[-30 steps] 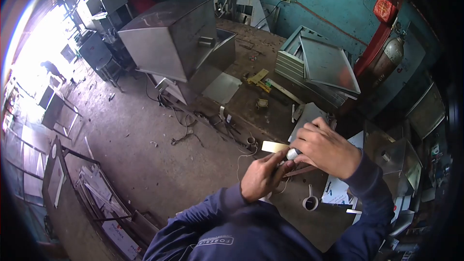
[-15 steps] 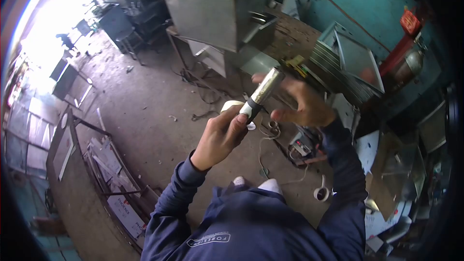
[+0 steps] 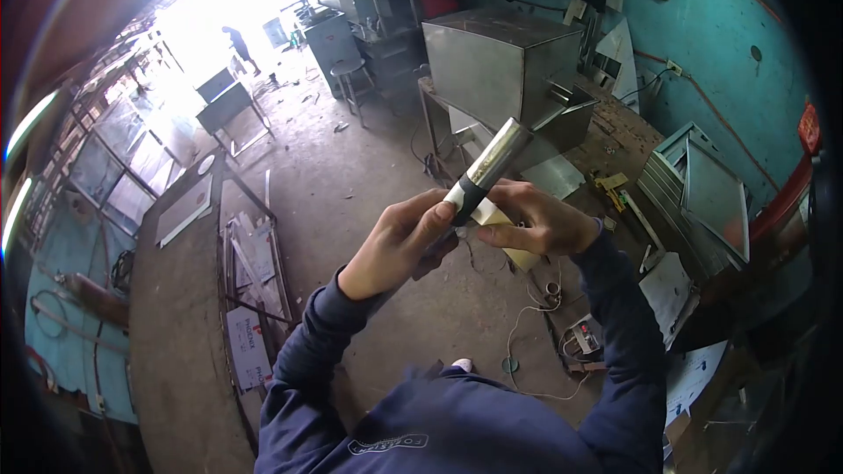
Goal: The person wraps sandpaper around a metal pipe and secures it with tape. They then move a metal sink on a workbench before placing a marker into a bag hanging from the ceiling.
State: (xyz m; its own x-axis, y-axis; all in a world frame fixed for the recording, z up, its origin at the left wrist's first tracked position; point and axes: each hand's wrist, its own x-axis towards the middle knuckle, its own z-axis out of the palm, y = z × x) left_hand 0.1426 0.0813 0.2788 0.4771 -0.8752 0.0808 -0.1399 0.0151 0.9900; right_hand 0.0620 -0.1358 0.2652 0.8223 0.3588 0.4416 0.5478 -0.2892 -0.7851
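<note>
A shiny metal tube (image 3: 497,154) with a black band (image 3: 468,197) round its lower part points up and away, tilted to the right. The fingers of my left hand (image 3: 397,241) close round its lower end, thumb on the side. On the right, my right hand (image 3: 543,221) pinches a cream-coloured strip or roll (image 3: 493,214) between thumb and fingers, just beside the black band. Part of this cream piece hangs below my right hand. The fingertips of both hands nearly meet behind the tube and are partly hidden.
A large metal box (image 3: 492,66) stands ahead on a bench. Metal frames (image 3: 716,189) lean at the right. To the left is a long table (image 3: 176,316). A welding unit (image 3: 581,340) and cables lie on the floor. Far off, a person (image 3: 239,48) stands near the bright doorway.
My right hand has come from beside the tube's top down to its banded part and now grips the cream piece. The view has tilted up and turned, showing more of the doorway.
</note>
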